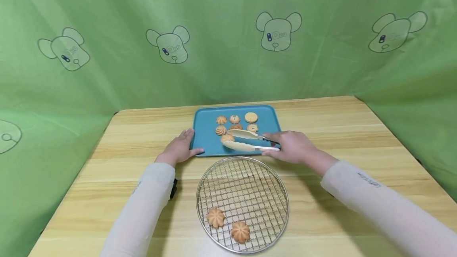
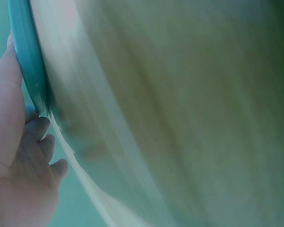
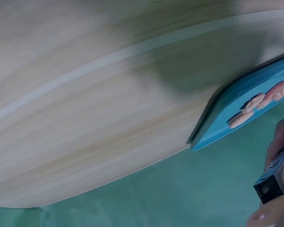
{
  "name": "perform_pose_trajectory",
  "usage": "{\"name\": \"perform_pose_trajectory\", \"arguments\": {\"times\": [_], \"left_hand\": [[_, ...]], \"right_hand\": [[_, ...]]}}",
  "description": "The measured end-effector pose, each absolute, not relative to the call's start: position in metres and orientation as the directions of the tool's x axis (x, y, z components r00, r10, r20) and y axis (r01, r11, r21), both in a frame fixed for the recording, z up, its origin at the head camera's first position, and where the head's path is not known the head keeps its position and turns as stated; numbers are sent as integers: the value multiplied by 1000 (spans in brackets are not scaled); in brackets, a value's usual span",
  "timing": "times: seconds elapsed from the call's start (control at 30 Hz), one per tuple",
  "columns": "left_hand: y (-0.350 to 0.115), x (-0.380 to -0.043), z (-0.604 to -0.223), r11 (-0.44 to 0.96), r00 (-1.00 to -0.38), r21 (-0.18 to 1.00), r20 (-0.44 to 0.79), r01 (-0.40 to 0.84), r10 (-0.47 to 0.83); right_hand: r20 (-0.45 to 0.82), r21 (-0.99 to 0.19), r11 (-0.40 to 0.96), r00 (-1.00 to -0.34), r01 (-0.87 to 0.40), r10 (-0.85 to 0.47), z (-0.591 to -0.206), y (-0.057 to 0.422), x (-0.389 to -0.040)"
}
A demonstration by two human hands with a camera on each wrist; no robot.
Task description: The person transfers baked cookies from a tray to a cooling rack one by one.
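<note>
In the head view my left hand (image 1: 178, 147) rests against the left edge of a blue tray (image 1: 207, 146), its thumb at the near-left corner. My right hand (image 1: 292, 146) holds tongs (image 1: 246, 146) with cream tips and metal arms. The tips lie on either side of a ridged cookie (image 1: 227, 138) over the tray's near part. Several other cookies sit behind it, among them a round sandwich cookie (image 1: 251, 117) and a swirled cookie (image 1: 221, 130). In the right wrist view only the handle end of the tongs (image 3: 270, 184) shows in the hand.
A round wire rack (image 1: 250, 193) lies on the wooden table (image 1: 135, 138) just in front of the tray. Two flower-shaped cookies, a left one (image 1: 216, 217) and a right one (image 1: 240, 232), rest near its front edge. A green curtain (image 1: 221, 74) hangs behind the table.
</note>
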State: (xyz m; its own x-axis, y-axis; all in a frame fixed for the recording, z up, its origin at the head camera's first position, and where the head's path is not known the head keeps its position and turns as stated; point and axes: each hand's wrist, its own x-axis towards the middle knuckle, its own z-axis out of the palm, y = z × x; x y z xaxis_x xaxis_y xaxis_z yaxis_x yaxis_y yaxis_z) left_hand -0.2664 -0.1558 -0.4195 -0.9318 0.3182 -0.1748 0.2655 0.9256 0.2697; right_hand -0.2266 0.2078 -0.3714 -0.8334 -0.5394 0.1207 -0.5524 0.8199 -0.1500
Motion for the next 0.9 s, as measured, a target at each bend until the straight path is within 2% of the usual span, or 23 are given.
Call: {"name": "perform_pose_trajectory", "arguments": {"times": [0.5, 0.9], "left_hand": [[-156, -264, -418, 926, -934, 274, -175, 259, 312], [-156, -266, -419, 929, -933, 273, -190, 249, 305]], "right_hand": [[188, -134, 749, -759, -649, -624, -370, 237, -210], [176, -143, 710, -724, -690, -667, -364, 255, -191]]}}
